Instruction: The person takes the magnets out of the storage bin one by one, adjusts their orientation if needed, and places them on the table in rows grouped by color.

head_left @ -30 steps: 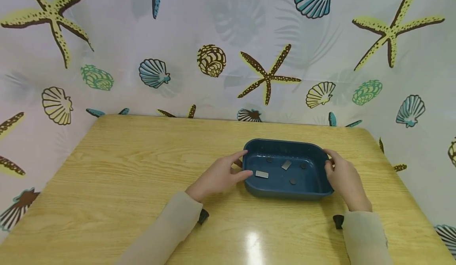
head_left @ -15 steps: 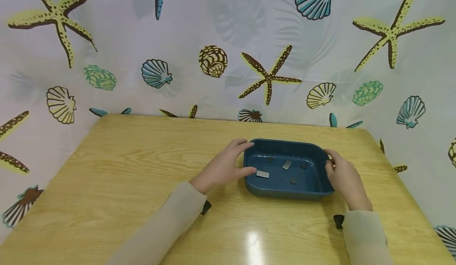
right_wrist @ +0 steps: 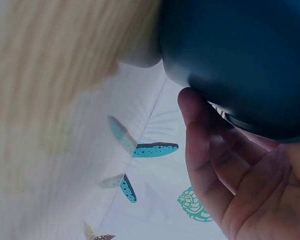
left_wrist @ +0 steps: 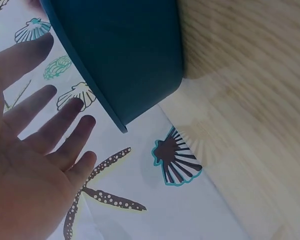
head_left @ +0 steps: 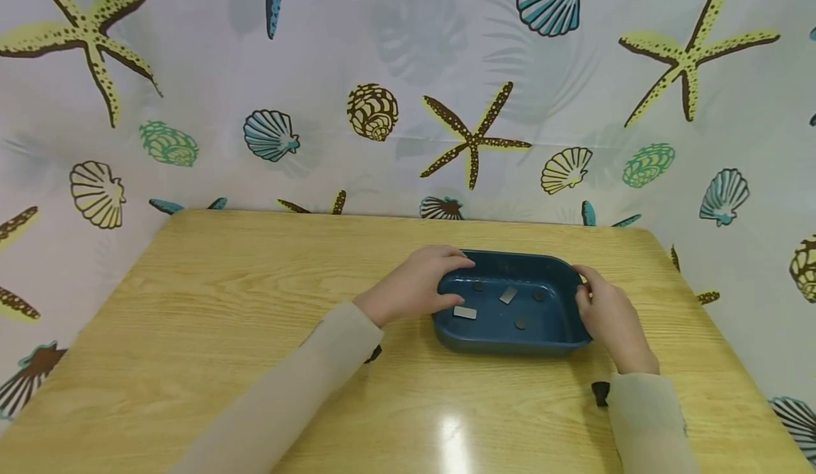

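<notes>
A dark blue rectangular tub (head_left: 494,336) stands on the right part of the table. In it lie two flat silvery rectangular pieces (head_left: 465,312) and three small dark discs (head_left: 520,324). My left hand (head_left: 417,283) hovers over the tub's left end, thumb and fingers spread above the rim. The left wrist view has this hand's straight fingers apart from the tub wall (left_wrist: 115,50), holding nothing. At the opposite end, my right hand (head_left: 615,314) grips the tub. Its curled fingers press the outer wall (right_wrist: 230,60) in the right wrist view; the thumb is partly hidden there.
The wooden table (head_left: 242,304) stretches left and in front of the tub. A white cloth (head_left: 357,42) printed with shells and starfish hangs behind it and along both sides. Each sleeved wrist has a small black piece (head_left: 601,393) beneath it.
My left hand has left its place beside the tub's left end and moved up and rightward over the rim. The right hand keeps its hold, and the tub and its pieces stay put.
</notes>
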Motion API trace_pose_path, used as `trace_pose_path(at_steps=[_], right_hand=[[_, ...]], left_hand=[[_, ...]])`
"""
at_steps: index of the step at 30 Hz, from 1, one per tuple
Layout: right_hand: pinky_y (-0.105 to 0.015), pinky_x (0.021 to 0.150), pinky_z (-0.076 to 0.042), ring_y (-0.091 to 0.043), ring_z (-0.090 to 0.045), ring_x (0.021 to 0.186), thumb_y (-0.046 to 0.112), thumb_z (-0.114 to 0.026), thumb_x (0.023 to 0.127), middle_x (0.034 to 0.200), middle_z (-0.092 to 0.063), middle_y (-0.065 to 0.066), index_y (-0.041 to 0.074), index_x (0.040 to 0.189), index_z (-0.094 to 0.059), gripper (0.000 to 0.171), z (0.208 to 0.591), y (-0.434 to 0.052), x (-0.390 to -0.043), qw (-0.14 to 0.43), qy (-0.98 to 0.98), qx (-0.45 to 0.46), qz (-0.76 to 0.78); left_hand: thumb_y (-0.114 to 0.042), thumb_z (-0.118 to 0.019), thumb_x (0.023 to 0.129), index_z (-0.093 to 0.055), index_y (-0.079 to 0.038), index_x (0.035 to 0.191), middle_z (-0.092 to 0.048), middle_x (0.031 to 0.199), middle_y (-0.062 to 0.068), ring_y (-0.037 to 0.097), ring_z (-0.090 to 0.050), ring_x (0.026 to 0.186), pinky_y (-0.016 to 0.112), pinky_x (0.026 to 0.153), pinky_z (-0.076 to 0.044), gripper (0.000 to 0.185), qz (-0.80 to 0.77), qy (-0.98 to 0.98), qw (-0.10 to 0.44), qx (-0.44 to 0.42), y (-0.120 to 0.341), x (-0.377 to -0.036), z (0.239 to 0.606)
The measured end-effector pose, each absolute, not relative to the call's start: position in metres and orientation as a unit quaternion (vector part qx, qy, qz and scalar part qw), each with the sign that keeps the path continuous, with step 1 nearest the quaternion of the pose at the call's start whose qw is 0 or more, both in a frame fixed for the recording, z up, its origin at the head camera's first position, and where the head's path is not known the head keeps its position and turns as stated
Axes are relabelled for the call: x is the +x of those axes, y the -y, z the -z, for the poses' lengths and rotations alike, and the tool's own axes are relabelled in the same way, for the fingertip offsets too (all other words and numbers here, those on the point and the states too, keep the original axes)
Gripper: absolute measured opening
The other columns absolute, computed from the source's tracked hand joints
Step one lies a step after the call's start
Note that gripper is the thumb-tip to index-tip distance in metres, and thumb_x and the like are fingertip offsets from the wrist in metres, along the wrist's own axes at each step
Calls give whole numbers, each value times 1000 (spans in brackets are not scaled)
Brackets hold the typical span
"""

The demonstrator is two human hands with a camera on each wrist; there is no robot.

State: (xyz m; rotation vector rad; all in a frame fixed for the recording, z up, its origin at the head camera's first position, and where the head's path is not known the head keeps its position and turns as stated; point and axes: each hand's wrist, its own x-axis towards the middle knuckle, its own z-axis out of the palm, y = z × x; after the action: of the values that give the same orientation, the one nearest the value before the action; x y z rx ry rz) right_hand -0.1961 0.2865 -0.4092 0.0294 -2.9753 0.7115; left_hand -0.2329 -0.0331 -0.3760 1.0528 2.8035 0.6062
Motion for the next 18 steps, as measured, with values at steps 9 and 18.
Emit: trace_pose_path(at_steps=[9, 18], right_hand=[[-31, 53, -38, -18, -46, 56, 12, -40, 109, 85, -60, -14, 1, 152, -44, 45, 408, -288, -196, 40, 972, 10, -232], [-31, 53, -38, -18, -46, 56, 12, -40, 109, 85, -60, -14, 1, 152, -43, 45, 410, -287, -196, 38, 971, 8, -235]], left_hand=[[-27, -79, 93, -59, -13, 145, -57, 149, 9, 29, -52, 142, 47, 122, -38, 58, -161, -907, 49, 386, 18, -242, 372], [-28, -79, 93, -62, -14, 143, -61, 145, 8, 27, -55, 138, 46, 123, -37, 54, -111, -911, 48, 395, 10, -246, 378]])
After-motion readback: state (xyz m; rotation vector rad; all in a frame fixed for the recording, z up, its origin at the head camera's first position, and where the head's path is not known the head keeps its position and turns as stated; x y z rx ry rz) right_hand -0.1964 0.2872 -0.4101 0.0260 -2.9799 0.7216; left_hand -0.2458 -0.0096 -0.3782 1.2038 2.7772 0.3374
